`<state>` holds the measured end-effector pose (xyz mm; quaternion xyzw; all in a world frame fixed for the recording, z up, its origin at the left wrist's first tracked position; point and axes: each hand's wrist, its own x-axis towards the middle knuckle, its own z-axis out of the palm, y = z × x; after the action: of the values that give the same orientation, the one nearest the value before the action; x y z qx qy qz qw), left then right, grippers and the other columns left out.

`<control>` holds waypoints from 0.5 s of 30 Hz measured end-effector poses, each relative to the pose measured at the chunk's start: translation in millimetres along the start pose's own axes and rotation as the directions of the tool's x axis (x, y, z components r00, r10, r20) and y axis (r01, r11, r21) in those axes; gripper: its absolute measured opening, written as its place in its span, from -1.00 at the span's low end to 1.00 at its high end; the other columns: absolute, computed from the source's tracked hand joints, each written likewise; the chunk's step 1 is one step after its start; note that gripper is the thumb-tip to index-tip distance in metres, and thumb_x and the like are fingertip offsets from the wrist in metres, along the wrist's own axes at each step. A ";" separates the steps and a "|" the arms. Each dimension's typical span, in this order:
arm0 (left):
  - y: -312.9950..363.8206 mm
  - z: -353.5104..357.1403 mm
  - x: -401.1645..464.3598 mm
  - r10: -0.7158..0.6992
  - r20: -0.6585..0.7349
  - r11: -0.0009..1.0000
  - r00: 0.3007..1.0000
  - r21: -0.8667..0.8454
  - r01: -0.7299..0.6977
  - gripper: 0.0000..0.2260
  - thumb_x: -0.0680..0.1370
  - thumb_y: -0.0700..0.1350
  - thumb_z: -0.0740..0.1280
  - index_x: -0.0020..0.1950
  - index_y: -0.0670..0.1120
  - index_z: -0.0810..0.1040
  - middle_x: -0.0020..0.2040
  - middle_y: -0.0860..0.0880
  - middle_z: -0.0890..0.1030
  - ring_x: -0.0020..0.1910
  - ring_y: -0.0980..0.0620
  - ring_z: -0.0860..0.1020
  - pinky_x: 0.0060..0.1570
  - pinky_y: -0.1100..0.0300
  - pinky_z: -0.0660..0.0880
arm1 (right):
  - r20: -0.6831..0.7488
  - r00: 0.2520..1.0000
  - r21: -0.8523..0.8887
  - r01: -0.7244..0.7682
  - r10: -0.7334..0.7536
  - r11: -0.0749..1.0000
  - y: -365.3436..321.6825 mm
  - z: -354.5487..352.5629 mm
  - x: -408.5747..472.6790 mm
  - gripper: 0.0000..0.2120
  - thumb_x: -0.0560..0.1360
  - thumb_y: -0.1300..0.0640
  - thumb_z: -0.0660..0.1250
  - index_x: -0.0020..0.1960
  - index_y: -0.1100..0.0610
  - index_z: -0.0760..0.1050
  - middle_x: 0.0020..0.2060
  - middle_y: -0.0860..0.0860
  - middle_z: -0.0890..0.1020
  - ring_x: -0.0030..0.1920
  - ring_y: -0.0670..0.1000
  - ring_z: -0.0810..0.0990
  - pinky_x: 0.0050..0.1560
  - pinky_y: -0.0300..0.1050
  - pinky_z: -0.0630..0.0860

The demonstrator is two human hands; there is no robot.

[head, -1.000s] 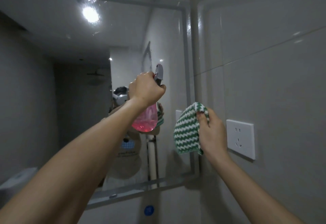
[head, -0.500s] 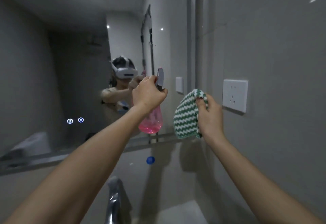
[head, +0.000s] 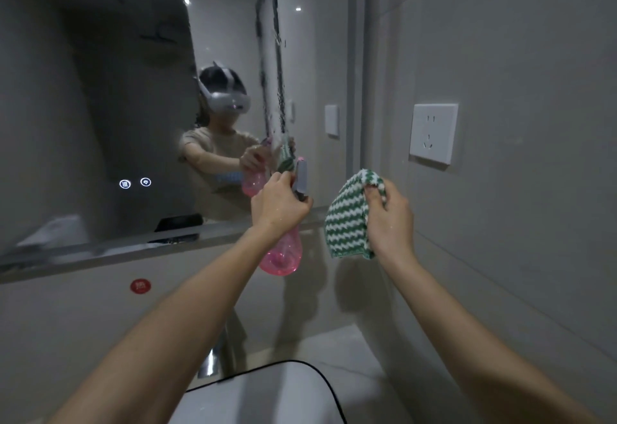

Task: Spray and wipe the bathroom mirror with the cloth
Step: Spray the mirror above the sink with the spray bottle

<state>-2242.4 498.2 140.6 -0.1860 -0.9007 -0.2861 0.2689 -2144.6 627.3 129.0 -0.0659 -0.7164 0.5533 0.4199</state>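
Bathroom, grey-tiled walls (head: 500, 39). Large frameless wall mirror (head: 100, 106), streaked with wet spray near its right edge, two lit touch icons low down. White wall socket (head: 433, 133) right of mirror. White basin (head: 260, 397) and chrome tap (head: 208, 362) below. Left hand (head: 278, 205), fingers clamped on pink translucent spray bottle (head: 283, 253), before mirror's lower right corner. Right hand (head: 390, 220), fingers pinching green-and-white zigzag cloth (head: 347, 220), just beside bottle.

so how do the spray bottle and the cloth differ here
The spray bottle is clear pink plastic with a grey head, gripped by the left hand; the cloth is soft, green-and-white zigzag, pinched by the right hand. The bottle points at the mirror; the cloth hangs limp. Both are held up near the mirror.
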 end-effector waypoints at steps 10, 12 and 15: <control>-16.1 23.4 -29.3 -0.026 0.063 0.999 0.998 -0.025 0.027 -0.83 0.45 -0.01 0.31 -0.14 -0.04 0.35 -0.03 -0.07 0.51 -0.03 -0.16 0.53 -0.11 0.08 0.38 | -0.017 0.997 -0.023 -0.071 0.071 0.997 24.2 8.3 -18.3 -0.81 0.61 0.16 0.16 0.13 0.18 0.51 -0.09 0.05 0.60 -0.09 0.02 0.57 -0.14 -0.18 0.44; -20.7 30.7 -37.3 -0.041 0.073 0.999 0.996 -0.013 0.042 -0.83 0.44 -0.02 0.32 -0.14 -0.05 0.35 -0.02 -0.08 0.52 -0.02 -0.17 0.52 -0.10 0.07 0.39 | -0.023 0.996 -0.036 -0.086 0.085 0.996 31.8 9.9 -23.5 -0.81 0.61 0.16 0.17 0.13 0.18 0.51 -0.08 0.07 0.61 -0.06 0.06 0.59 -0.06 -0.10 0.50; -29.1 42.2 -50.1 -0.069 0.101 0.998 0.992 0.021 0.067 -0.83 0.43 -0.04 0.31 -0.15 -0.06 0.34 0.00 -0.09 0.53 -0.01 -0.18 0.52 -0.12 0.09 0.35 | -0.031 0.994 -0.055 -0.106 0.104 0.993 46.3 12.4 -33.3 -0.81 0.60 0.16 0.18 0.13 0.18 0.51 -0.05 0.10 0.63 -0.03 0.10 0.60 0.01 0.00 0.53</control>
<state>-2233.2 492.8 69.8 -0.1673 -0.9215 -0.2774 0.2144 -2148.8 617.0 71.8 -0.1233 -0.7213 0.5531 0.3983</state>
